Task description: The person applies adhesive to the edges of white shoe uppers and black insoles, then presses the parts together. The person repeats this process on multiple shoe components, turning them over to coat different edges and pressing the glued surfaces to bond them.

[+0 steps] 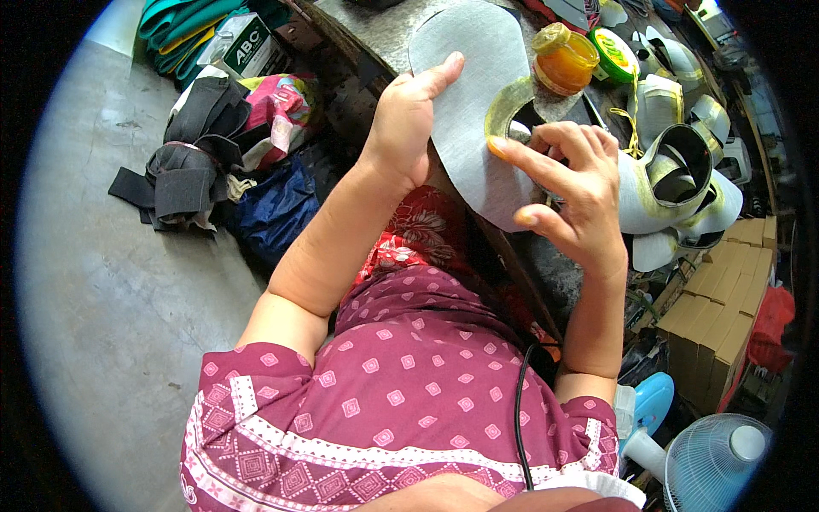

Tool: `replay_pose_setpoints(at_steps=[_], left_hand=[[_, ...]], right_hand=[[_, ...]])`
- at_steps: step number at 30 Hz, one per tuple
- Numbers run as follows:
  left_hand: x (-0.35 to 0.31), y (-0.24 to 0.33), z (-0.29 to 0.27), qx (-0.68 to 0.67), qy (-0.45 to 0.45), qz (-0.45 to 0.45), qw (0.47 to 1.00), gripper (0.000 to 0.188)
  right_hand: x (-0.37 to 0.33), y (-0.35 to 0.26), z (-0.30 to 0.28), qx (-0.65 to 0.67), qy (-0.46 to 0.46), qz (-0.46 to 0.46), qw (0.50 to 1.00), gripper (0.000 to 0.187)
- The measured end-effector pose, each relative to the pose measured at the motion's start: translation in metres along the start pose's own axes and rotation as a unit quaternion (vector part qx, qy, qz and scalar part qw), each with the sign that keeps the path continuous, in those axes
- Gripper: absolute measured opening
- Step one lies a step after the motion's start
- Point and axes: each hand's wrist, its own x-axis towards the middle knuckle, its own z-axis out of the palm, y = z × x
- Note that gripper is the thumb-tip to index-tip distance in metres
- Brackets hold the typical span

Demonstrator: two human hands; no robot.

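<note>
My left hand (408,121) grips a light grey, U-shaped piece of shoe-upper material (469,81) by its left edge, thumb on top and the other fingers hidden underneath. A yellowish-brown smear runs along the piece's inner curve. There the stained index fingertip of my right hand (578,192) touches the edge. That hand's thumb is stretched out apart, also stained at the tip, and its other fingers are loosely bent. Just beyond the inner curve stands an open jar of amber, glue-like paste (565,64), its rim smeared.
A green-rimmed round tub (612,55) stands behind the jar. Curled grey pieces with yellowish edges (665,192) pile up at the right. Cardboard boxes (712,299) and a fan (717,461) are lower right. Black strips (183,175) and a blue bag (277,209) lie at left.
</note>
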Motion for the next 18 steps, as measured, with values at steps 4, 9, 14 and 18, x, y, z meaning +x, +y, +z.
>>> replay_pose_setpoints(at_steps=[4, 9, 14, 18], left_hand=[[0.0, 0.003, -0.002, -0.063, -0.015, -0.031, 0.997, 0.037], [-0.003, 0.0, 0.004, -0.027, -0.044, -0.022, 0.998, 0.036], [-0.001, 0.001, 0.002, 0.005, -0.04, -0.017, 0.999, 0.034], [0.004, 0.008, -0.001, -0.01, -0.025, -0.008, 1.0, 0.035]], right_hand=[[0.001, 0.008, -0.013, 0.121, 0.086, 0.062, 0.987, 0.078], [0.011, 0.006, 0.005, 0.056, 0.08, 0.101, 0.99, 0.078], [0.004, -0.004, 0.0, -0.012, -0.015, 0.033, 0.999, 0.085], [0.001, -0.006, -0.001, 0.07, -0.017, -0.011, 0.997, 0.047]])
